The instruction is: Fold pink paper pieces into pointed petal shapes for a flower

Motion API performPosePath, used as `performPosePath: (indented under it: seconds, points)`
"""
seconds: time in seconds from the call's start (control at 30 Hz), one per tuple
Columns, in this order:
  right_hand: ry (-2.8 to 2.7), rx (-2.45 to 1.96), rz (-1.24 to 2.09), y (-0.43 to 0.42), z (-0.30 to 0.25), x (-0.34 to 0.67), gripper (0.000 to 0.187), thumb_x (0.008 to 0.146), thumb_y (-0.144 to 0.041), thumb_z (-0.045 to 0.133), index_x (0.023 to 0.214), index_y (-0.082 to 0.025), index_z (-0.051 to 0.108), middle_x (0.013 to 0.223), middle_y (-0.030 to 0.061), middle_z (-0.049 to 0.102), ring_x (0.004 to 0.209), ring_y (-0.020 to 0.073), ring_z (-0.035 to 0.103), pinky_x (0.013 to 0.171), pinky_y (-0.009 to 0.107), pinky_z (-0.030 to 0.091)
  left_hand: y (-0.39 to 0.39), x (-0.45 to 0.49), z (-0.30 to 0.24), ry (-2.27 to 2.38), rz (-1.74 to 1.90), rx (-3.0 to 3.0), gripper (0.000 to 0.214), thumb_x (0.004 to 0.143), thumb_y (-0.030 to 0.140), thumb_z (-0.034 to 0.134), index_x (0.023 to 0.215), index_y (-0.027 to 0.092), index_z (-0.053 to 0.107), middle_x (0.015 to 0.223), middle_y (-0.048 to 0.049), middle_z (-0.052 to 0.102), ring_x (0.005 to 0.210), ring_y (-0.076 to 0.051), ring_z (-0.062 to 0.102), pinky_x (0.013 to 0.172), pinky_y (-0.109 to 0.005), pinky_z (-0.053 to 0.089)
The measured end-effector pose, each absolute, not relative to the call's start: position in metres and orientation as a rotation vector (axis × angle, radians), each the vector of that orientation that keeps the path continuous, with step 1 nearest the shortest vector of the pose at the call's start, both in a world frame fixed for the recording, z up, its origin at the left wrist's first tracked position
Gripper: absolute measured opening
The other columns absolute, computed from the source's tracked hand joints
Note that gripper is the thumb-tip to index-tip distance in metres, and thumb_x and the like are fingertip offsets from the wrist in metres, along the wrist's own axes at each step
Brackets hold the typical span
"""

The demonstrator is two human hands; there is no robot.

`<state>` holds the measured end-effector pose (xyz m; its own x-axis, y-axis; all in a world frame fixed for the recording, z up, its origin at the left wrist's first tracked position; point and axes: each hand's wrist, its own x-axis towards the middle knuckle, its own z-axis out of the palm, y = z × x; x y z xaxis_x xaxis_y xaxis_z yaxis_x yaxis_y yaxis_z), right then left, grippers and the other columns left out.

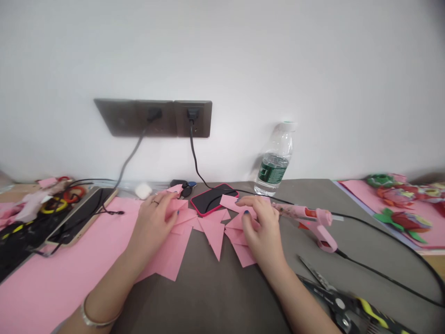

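My left hand [155, 222] rests on a pile of pink paper pieces [212, 232] on the grey table [222, 297], fingers curled over a folded pink piece [181, 211]. My right hand [259, 227] lies on other pink pieces, fingertips pressing one down. A pink triangle points toward me between the two hands. A phone in a red case [212, 198] lies just behind the pile.
A pink glue gun [309, 220] with a black cord lies right of my right hand. A water bottle [276, 160] stands by the wall. Pliers [340, 301] lie at the near right. A second phone [81, 215] and large pink sheet [52, 273] sit left. Paper flowers [403, 204] lie far right.
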<state>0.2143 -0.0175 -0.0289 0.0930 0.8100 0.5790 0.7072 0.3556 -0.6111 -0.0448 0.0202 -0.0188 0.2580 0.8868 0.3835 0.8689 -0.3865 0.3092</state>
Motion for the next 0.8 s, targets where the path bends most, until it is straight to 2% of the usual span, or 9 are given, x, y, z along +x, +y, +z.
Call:
performPosePath:
  seconds: [0.1,0.27,0.37,0.47,0.57,0.67,0.73,0.8]
  points:
    - [-1.661,-1.278,0.126,-0.021,-0.024,0.21,0.033,0.082,-0.001,0.043,0.098,-0.026,0.059,0.102,0.0045,0.068,0.103,0.0262,0.062,0.086,0.041,0.035,0.018,-0.044,-0.013,1.703,0.84,2.433,0.036,0.089,0.016,0.051,0.124,0.02,0.062,0.125,-0.0124,0.068,0.117,-0.034,0.058,0.101,-0.054,0.045]
    - [-1.713,-0.978,0.3,-0.027,-0.017,0.2,0.035,0.084,0.003,0.043,0.1,-0.024,0.057,0.097,0.0054,0.063,0.095,0.0225,0.06,0.082,0.037,0.046,0.006,-0.035,-0.001,1.499,1.193,2.005,0.03,0.094,0.023,0.047,0.119,0.02,0.063,0.119,-0.0089,0.071,0.11,-0.026,0.066,0.095,-0.039,0.052]
    - [-1.789,-0.878,0.422,-0.03,-0.017,0.195,0.036,0.085,0.002,0.045,0.106,-0.025,0.056,0.1,0.0057,0.064,0.098,0.022,0.06,0.083,0.036,0.048,-0.002,-0.022,0.001,1.31,1.21,1.732,0.026,0.096,0.026,0.047,0.111,0.02,0.067,0.107,-0.0073,0.075,0.103,-0.024,0.069,0.09,-0.034,0.054]
    - [-1.845,-0.829,0.511,-0.033,-0.018,0.193,0.03,0.089,-0.006,0.051,0.111,-0.024,0.054,0.105,0.0076,0.065,0.102,0.024,0.06,0.086,0.038,0.049,-0.012,-0.008,-0.003,1.107,1.115,1.561,0.023,0.095,0.03,0.051,0.103,0.019,0.07,0.106,-0.0078,0.074,0.105,-0.024,0.067,0.091,-0.033,0.053]
    - [-1.867,-0.847,0.562,-0.034,-0.019,0.191,0.025,0.089,-0.02,0.063,0.111,-0.023,0.053,0.104,0.0088,0.064,0.098,0.0259,0.06,0.083,0.039,0.049,-0.02,0.003,-0.009,0.982,1.094,1.458,0.013,0.092,0.026,0.058,0.093,0.021,0.07,0.108,-0.0052,0.071,0.104,-0.022,0.064,0.087,-0.029,0.051]
    - [-1.91,-0.878,0.567,-0.036,-0.018,0.19,0.043,0.081,-0.034,0.077,0.115,-0.023,0.052,0.104,0.0089,0.064,0.094,0.0262,0.061,0.079,0.037,0.049,-0.026,0.008,-0.014,0.896,1.11,1.373,0.004,0.089,0.02,0.063,0.09,0.023,0.066,0.096,0.0,0.066,0.091,-0.016,0.061,0.077,-0.023,0.048]
    - [-1.939,-0.868,0.545,-0.037,-0.017,0.189,0.055,0.077,-0.038,0.082,0.12,-0.023,0.05,0.105,0.0089,0.065,0.094,0.0259,0.061,0.077,0.036,0.049,-0.026,0.009,-0.016,0.866,1.131,1.343,0.008,0.086,0.016,0.065,0.088,0.023,0.062,0.087,0.0026,0.062,0.081,-0.013,0.059,0.071,-0.02,0.046]
    - [-1.936,-0.837,0.52,-0.036,-0.017,0.188,0.046,0.081,-0.032,0.079,0.117,-0.024,0.052,0.102,0.0076,0.066,0.09,0.0241,0.062,0.076,0.034,0.048,-0.026,0.009,-0.016,0.87,1.147,1.345,0.01,0.084,0.015,0.067,0.084,0.022,0.06,0.085,0.0029,0.06,0.078,-0.013,0.057,0.069,-0.02,0.045]
